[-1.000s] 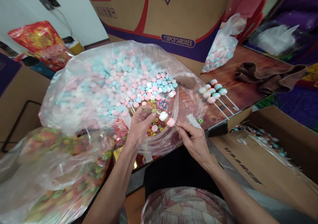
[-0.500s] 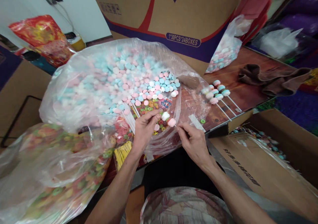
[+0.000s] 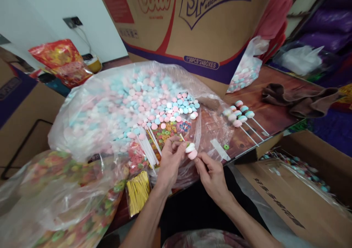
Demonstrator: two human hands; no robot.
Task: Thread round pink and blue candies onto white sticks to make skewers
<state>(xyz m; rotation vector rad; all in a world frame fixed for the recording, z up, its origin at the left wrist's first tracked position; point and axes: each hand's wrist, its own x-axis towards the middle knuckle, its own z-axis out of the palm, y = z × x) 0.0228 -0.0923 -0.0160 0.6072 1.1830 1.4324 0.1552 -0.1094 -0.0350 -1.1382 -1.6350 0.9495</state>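
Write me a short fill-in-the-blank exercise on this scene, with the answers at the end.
On the candy stick at the left hand, the candy nearest the right hand is ____.
The lone candy ring beside the white strip is ____.
The large carton reads 1*30PCS*24____.

Missing words: pink; green; BOXES.

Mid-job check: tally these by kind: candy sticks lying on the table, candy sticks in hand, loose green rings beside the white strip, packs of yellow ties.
Table candy sticks: 3
Held candy stick: 1
Loose green ring: 1
Yellow tie pack: 1
Total: 6
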